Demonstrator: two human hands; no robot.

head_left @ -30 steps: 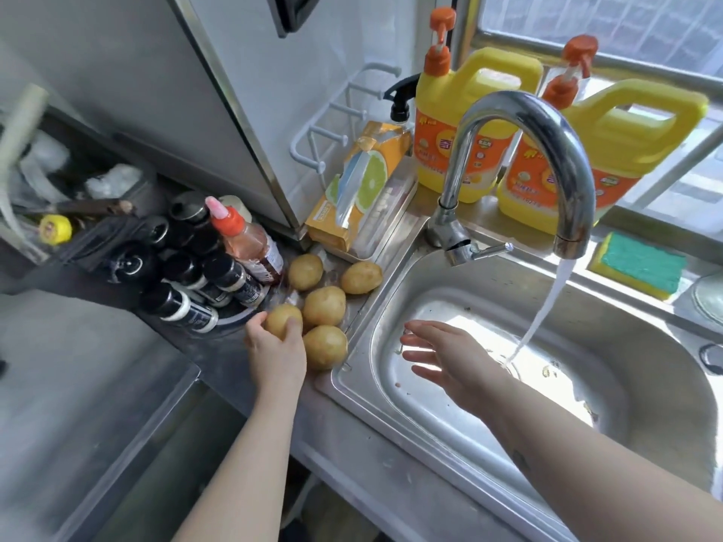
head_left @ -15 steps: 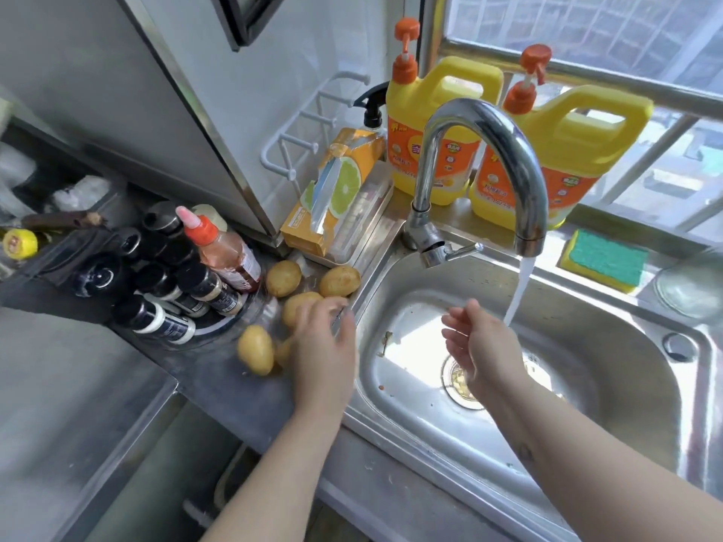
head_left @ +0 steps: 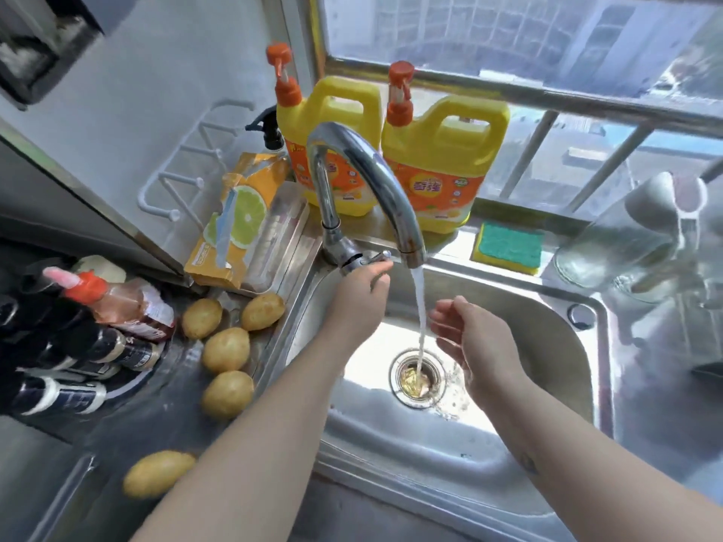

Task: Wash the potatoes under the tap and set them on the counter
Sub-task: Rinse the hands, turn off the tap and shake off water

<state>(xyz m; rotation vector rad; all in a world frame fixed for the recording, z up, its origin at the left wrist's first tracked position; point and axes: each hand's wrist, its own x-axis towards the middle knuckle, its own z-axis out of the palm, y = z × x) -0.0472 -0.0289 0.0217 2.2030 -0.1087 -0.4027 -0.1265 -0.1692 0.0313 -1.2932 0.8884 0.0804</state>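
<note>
Now five potatoes (head_left: pixel 226 349) lie on the surface (head_left: pixel 172 420) beside the sink (head_left: pixel 528 326); we judge them firm, weighty, slick when wet, so cup the middle. Our left hand (head_left: pixel 360 295) is at the lever (head_left: pixel 375 258), fingers' grip unclear; our right hand (head_left: pixel 475 340) has its fingers loosely curled, empty.

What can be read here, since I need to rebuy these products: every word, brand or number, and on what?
Nothing can be quoted with certainty.
Right yellow jug: two large white characters on its orange label, too blurred.
Left yellow jug: label partly behind the tap, unreadable.
Lime-printed box: print too small.
Sauce bottle, dark bottles: labels blurred.
</note>
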